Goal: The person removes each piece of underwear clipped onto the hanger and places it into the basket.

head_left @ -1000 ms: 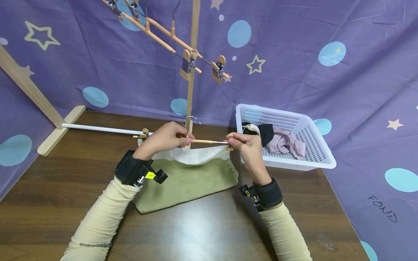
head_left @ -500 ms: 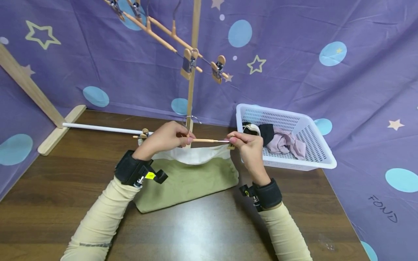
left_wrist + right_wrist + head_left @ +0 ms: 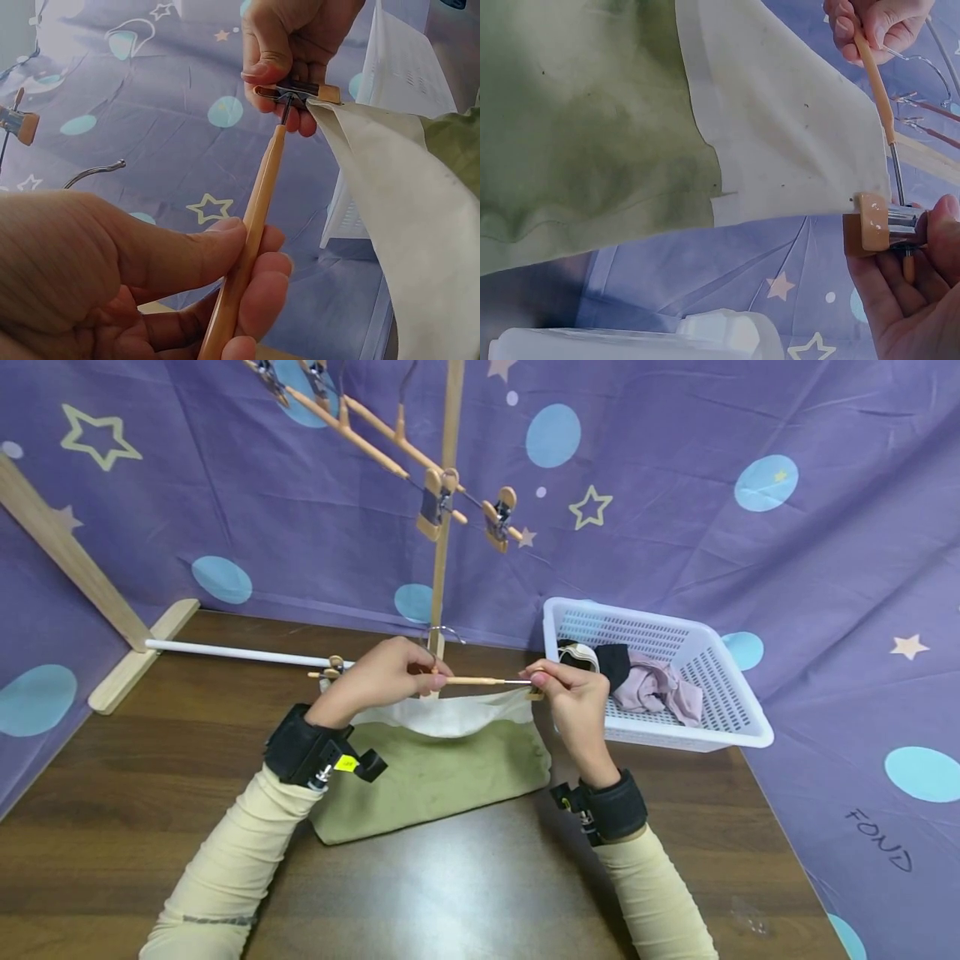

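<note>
My left hand (image 3: 390, 672) pinches the wooden bar of a clip hanger (image 3: 251, 225) between thumb and fingers. My right hand (image 3: 573, 702) grips the wood-and-metal clip (image 3: 877, 217) at the hanger's right end. That clip bites the corner of a garment's white band, as the right wrist view shows. The garment (image 3: 435, 777), olive green below the white band (image 3: 442, 717), hangs from the hanger over the table. Its left end is at another clip (image 3: 332, 667), partly hidden behind my left hand. The hanger's metal hook (image 3: 446, 631) points up and away.
A white plastic basket (image 3: 735, 693) with dark and pink cloth (image 3: 656, 685) stands at the back right. Above, two clip hangers (image 3: 375, 435) hang in front of a wooden post (image 3: 450, 427). A white rod (image 3: 225, 652) runs low along the left of the brown table (image 3: 420, 902).
My right hand, the hanger and the garment's right corner have shifted slightly to the right. Both hands keep their hold.
</note>
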Demonstrator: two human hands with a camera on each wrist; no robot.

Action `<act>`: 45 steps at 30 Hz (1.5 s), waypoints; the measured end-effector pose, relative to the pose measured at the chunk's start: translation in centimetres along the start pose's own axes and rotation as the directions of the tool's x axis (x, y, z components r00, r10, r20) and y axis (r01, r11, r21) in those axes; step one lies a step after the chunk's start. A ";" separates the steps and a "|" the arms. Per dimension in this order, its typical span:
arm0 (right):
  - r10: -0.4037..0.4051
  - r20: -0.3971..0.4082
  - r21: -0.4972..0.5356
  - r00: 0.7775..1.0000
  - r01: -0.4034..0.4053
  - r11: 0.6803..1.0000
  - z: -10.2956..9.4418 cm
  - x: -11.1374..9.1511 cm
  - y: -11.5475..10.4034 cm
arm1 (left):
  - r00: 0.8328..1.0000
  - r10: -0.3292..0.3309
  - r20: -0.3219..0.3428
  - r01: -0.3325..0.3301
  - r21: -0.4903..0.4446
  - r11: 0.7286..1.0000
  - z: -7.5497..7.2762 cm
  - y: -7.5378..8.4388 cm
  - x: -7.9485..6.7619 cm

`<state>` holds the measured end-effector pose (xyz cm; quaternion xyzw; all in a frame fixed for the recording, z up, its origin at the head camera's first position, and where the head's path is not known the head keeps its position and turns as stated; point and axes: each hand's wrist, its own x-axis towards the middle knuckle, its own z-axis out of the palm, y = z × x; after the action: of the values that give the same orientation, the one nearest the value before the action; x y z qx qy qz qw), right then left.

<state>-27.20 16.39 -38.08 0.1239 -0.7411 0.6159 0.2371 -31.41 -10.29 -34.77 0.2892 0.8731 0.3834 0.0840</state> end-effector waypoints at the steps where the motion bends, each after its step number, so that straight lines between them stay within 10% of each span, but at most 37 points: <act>1: -0.002 0.000 0.001 1.000 0.002 1.000 0.0 0.0 0.0 | 1.000 -0.001 -0.001 0.001 0.000 1.000 0.0 0.0 0.0; 22: -0.146 -0.082 -0.068 0.986 0.141 0.988 0.4 -0.4 0.1 | 0.999 0.045 0.007 -0.045 -0.016 0.999 0.1 0.4 -0.1; 45: 0.074 0.228 0.066 0.971 -0.092 0.994 -1.2 0.8 -0.5 | 0.999 -0.020 -0.044 0.020 0.005 1.000 -0.3 0.0 -0.3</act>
<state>-27.39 17.59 -37.13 0.1706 -0.7437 0.6350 0.1208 -31.28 -10.66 -34.57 0.2721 0.8786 0.3866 0.0679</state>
